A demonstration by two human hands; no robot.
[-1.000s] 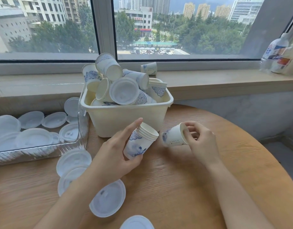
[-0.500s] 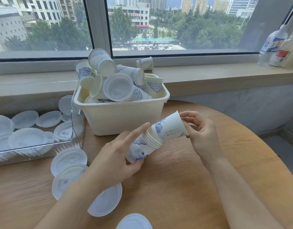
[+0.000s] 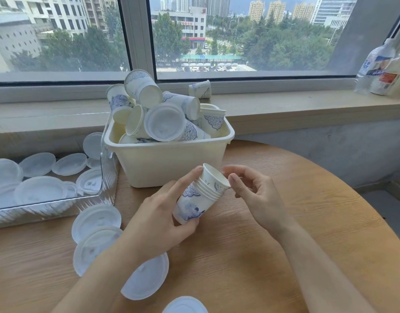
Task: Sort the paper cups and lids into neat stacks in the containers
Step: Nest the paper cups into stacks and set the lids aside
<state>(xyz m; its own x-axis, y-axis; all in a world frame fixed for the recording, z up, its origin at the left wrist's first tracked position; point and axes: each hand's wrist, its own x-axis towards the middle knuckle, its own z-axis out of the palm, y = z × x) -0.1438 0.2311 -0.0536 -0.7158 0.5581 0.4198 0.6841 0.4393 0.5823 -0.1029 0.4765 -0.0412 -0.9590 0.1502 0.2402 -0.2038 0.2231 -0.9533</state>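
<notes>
My left hand (image 3: pixel 158 220) grips a stack of white paper cups with blue patterns (image 3: pixel 199 195), tilted with its mouths up and to the right. The topmost cup sits nested in the stack. My right hand (image 3: pixel 253 195) hovers beside the stack's rim, fingers loosely curled, thumb close to the rim and holding nothing. A cream plastic bin (image 3: pixel 172 161) behind the hands is heaped with loose cups (image 3: pixel 162 109). A clear container (image 3: pixel 52 199) at the left holds several white lids (image 3: pixel 38 190).
Several loose lids (image 3: pixel 96 222) lie on the round wooden table (image 3: pixel 284 256) near my left forearm. One cup (image 3: pixel 200 89) stands on the windowsill. Two plastic bottles (image 3: pixel 379 68) stand at the sill's far right.
My right hand brought a single cup to the stack and pushed it in. It has now let go and drawn slightly away from the rim.
</notes>
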